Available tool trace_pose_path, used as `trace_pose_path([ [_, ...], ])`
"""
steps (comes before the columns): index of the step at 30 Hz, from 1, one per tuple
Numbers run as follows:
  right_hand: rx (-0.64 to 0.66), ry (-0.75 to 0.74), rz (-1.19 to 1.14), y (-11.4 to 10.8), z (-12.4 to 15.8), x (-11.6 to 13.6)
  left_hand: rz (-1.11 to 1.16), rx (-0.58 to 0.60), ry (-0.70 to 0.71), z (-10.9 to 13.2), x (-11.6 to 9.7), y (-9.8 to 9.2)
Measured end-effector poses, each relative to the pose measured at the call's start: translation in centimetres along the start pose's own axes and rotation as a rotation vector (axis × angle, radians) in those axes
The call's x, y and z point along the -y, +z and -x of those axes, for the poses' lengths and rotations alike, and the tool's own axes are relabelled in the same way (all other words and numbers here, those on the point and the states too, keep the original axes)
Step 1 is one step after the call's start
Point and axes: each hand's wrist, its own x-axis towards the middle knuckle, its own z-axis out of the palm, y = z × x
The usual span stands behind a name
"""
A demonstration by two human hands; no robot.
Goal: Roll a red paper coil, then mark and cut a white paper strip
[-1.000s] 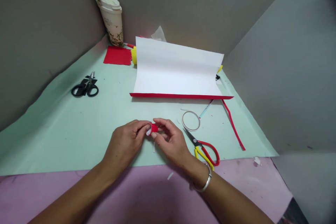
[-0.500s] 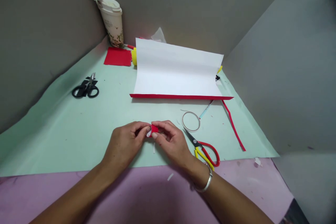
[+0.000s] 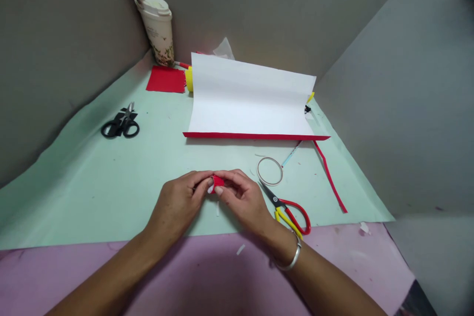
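Observation:
A small rolled piece of red paper (image 3: 218,183) with a white inner side is pinched between both hands above the light green sheet (image 3: 122,187). My left hand (image 3: 181,195) grips its left end between thumb and fingers. On its right side, my right hand (image 3: 240,195) presses it with the thumb in front and fingers behind. The fingers cover part of the roll. Close to my right hand lie scissors with red and yellow handles (image 3: 287,207), their blades partly open, and a thin roll of tape (image 3: 269,172).
Behind the hands stands a curved white sheet (image 3: 248,98) with a red edge. Black-handled scissors (image 3: 121,126) lie at left, a red paper square (image 3: 166,79) and lidded cup (image 3: 157,29) further back. A red strip (image 3: 329,175) lies at right. Grey walls enclose the sheet.
Very little differs. Both hands keep hold of the red paper roll, with the fingers drawn slightly closer together around it.

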Motion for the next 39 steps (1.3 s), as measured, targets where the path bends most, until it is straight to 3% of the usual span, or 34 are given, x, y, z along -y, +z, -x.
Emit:
trace_pose_path([
  [4, -0.014, 0.063, -0.034, 0.1, 0.0, -0.1, -0.003, 0.02, -0.028, 0.0, -0.2, -0.2],
  [21, 0.017, 0.034, -0.052, 0.0, 0.2, -0.2, 0.02, 0.044, -0.11, 0.0, 0.0, -0.3],
  [27, -0.045, -0.01, -0.014, -0.1, 0.0, 0.0, 0.246, 0.079, -0.257, -0.6, -0.2, -0.3],
  [30, -0.077, -0.023, -0.012, -0.2, 0.0, -0.3, 0.354, 0.153, -0.313, -0.9, -0.4, -0.6],
  [33, -0.067, -0.059, 0.014, -0.2, 0.0, -0.7, 0.392, 0.237, -0.343, -1.1, -0.4, -0.6],
  [39, -0.036, -0.139, 0.113, 0.0, 0.2, -1.0, 0.413, 0.229, -0.384, -1.1, 0.2, -0.3],
])
